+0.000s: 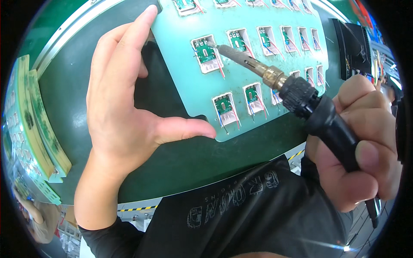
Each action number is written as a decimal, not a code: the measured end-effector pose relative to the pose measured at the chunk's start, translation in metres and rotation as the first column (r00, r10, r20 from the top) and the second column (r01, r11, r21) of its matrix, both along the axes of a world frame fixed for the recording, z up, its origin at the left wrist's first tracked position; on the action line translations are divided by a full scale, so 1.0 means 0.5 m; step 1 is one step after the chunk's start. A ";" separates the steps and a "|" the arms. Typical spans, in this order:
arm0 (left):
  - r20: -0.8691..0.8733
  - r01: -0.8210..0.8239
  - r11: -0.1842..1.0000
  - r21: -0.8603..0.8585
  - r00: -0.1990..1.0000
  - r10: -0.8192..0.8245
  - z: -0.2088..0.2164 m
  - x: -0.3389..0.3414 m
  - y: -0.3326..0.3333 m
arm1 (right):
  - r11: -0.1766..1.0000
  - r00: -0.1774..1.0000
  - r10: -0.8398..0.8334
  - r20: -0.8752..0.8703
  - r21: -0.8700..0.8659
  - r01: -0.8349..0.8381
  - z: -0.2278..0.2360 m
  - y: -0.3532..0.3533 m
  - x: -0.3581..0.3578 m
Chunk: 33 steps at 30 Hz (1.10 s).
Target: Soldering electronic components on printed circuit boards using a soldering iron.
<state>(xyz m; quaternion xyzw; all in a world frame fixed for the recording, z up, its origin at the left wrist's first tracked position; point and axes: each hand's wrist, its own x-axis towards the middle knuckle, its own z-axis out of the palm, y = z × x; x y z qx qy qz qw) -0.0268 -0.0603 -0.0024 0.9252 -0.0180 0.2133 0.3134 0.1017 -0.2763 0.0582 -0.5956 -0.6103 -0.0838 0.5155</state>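
Observation:
My right hand (pixel 365 142) is closed around the black handle of a soldering iron (pixel 258 66). Its tip reaches to the top edge of a small green circuit board (pixel 205 52) seated in a white housing; whether it touches cannot be told. That housing is one of several set in rows in a light green tray (pixel 172 64), each with thin red, white, blue or black wires. My left hand (pixel 120 90) is stretched open along the tray's left side, thumb at the near corner and index fingertip at the upper edge. The iron hides part of the lower rows.
More green trays with housings (pixel 43 124) stand stacked at the left on the dark green table (pixel 180 165). A black box-shaped device (pixel 352 47) sits at the far right. Another person's arm (pixel 32 210) shows at the lower left.

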 end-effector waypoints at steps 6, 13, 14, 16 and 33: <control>-0.054 -0.039 0.999 -0.036 0.998 0.037 0.005 -0.004 -0.001 | 1.000 1.000 -0.005 0.002 -0.014 0.005 0.000 0.001 -0.007; -0.048 -0.038 0.999 -0.016 0.998 0.037 0.004 -0.005 -0.001 | 1.000 1.000 -0.011 -0.005 -0.004 0.011 -0.004 -0.001 -0.009; -0.047 -0.037 0.999 -0.016 0.998 0.036 0.004 -0.005 -0.001 | 1.000 1.000 -0.011 -0.006 -0.003 0.011 -0.004 -0.001 -0.009; -0.041 -0.036 0.999 -0.016 0.999 0.035 0.004 -0.004 -0.002 | 1.000 1.000 -0.008 -0.005 -0.004 0.008 -0.003 -0.001 -0.009; -0.154 -0.008 0.997 0.077 0.988 0.020 0.045 -0.001 -0.009 | 1.000 1.000 0.006 -0.005 -0.017 -0.006 0.004 0.005 -0.012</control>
